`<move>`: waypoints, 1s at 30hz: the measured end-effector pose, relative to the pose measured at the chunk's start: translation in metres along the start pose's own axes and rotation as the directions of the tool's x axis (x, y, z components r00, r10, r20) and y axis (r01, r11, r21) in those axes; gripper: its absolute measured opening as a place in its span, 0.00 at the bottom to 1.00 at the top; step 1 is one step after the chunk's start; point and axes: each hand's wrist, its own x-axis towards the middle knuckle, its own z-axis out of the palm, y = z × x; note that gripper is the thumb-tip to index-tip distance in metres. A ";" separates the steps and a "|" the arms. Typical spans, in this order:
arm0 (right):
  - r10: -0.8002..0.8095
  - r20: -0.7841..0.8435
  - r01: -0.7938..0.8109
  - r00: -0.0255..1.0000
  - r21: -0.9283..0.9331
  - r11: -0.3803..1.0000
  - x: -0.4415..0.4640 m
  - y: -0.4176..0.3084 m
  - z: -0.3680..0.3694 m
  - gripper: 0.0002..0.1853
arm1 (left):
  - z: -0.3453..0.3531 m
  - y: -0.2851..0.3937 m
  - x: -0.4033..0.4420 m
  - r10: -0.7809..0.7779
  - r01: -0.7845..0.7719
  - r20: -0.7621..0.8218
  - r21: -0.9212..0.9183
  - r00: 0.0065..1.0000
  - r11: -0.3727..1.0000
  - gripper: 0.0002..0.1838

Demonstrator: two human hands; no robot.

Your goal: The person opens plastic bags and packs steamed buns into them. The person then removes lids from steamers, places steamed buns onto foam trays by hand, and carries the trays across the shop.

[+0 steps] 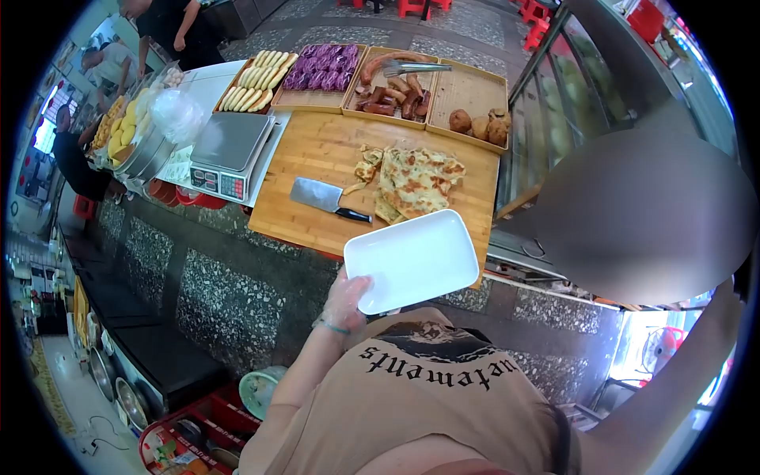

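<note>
My left hand [347,302], in what looks like a thin clear glove, grips the near-left corner of a white rectangular tray [412,261]. Its thumb lies over the rim. The tray is tilted and holds nothing. Just beyond it, a browned flatbread [419,180] lies on a wooden cutting board [305,162], with torn pieces [366,168] at its left. A cleaver [318,195] with a black handle rests left of the bread. My right arm [673,368] stretches toward the right edge; a large blur covers that area, and the hand does not show.
Behind the board stand trays of sliced pale food [257,79], purple food [321,67], sausages with tongs [416,69], and round brown pieces [479,124]. A digital scale [229,150] sits left. Other people [178,32] are at the upper left. A glass cabinet [566,87] borders the right.
</note>
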 end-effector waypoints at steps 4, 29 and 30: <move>0.180 -0.007 -0.167 0.984 0.341 0.925 -0.055 -0.054 -0.047 0.21 | 0.005 0.002 0.007 -0.014 0.013 0.048 0.027 0.999 1.000 0.25; 0.561 -0.785 0.285 0.264 0.619 0.732 -0.243 -0.227 -0.124 0.32 | 0.007 -0.003 0.008 0.084 -0.067 0.235 -0.082 0.968 0.994 0.25; 0.580 -0.795 0.434 0.181 0.593 0.678 -0.256 -0.240 -0.145 0.31 | 0.006 -0.004 0.007 0.088 -0.073 0.231 -0.072 0.969 0.995 0.25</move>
